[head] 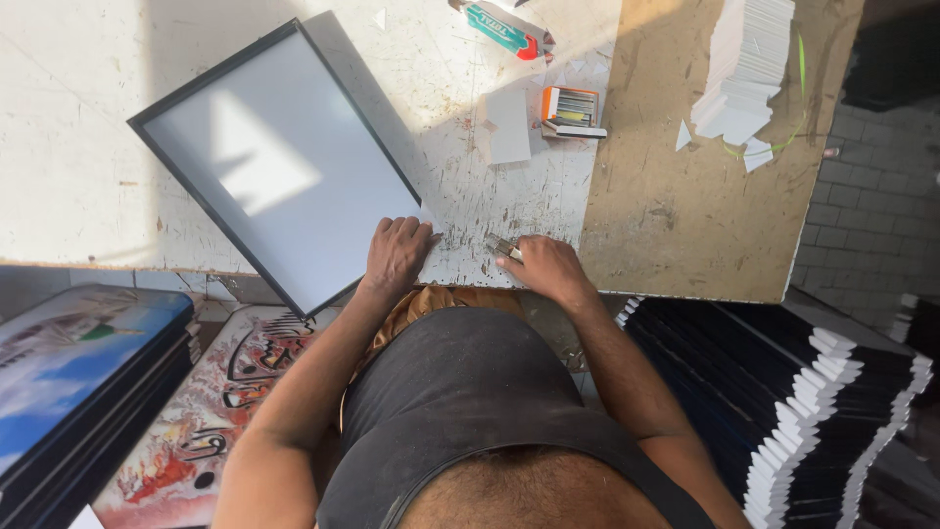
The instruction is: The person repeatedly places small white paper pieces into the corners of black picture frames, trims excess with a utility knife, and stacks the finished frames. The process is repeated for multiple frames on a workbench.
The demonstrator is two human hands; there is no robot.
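the person wears a dark grey top with no sleeves and a low, round neck at the bottom middle of the frame, with a bit of orange-brown cloth above it, and the arms and both hands have nothing on them.

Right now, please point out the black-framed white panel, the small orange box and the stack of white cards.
black-framed white panel (279, 162), head view, middle of its white face
small orange box (571, 108), head view, its top
stack of white cards (746, 64), head view, middle of the stack

Small metal object (502, 246) mostly hidden under right hand (544, 266) fingers.
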